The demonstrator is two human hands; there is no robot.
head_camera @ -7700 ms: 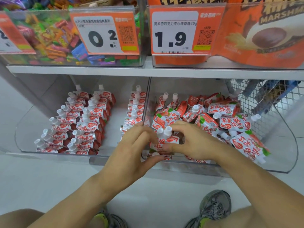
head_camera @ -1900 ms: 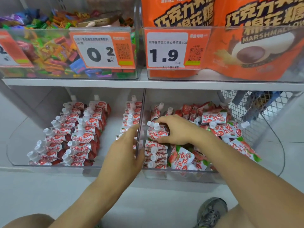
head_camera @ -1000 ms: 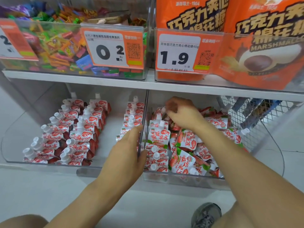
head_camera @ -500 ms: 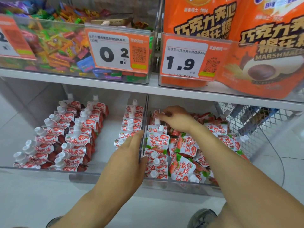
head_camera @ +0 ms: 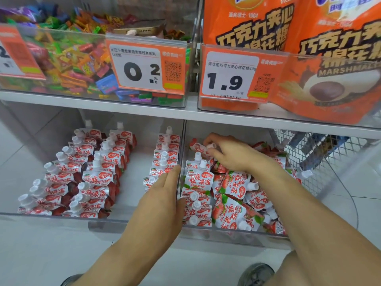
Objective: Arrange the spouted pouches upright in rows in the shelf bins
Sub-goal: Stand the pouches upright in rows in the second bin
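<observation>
Right hand [head_camera: 231, 154] pinching a tilted pouch [head_camera: 201, 148] at the back of the right bin [head_camera: 226, 231], left hand [head_camera: 162, 200] with straight fingers flat on the divider [head_camera: 182, 141], thumb touching the front row [head_camera: 196, 205], loose pile [head_camera: 243, 205] beside it, left bin [head_camera: 61, 216] holding upright rows

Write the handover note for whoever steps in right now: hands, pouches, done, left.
Right hand: grips a spouted pouch at the back of the right bin.
Left hand: open, flat along the clear divider between the bins, holding nothing.
Done: left bin has three upright rows; the right bin has one row started along the divider.
Left: loose pouches lie piled across the rest of the right bin. Stand them up in rows, beginning with the held one.
</observation>
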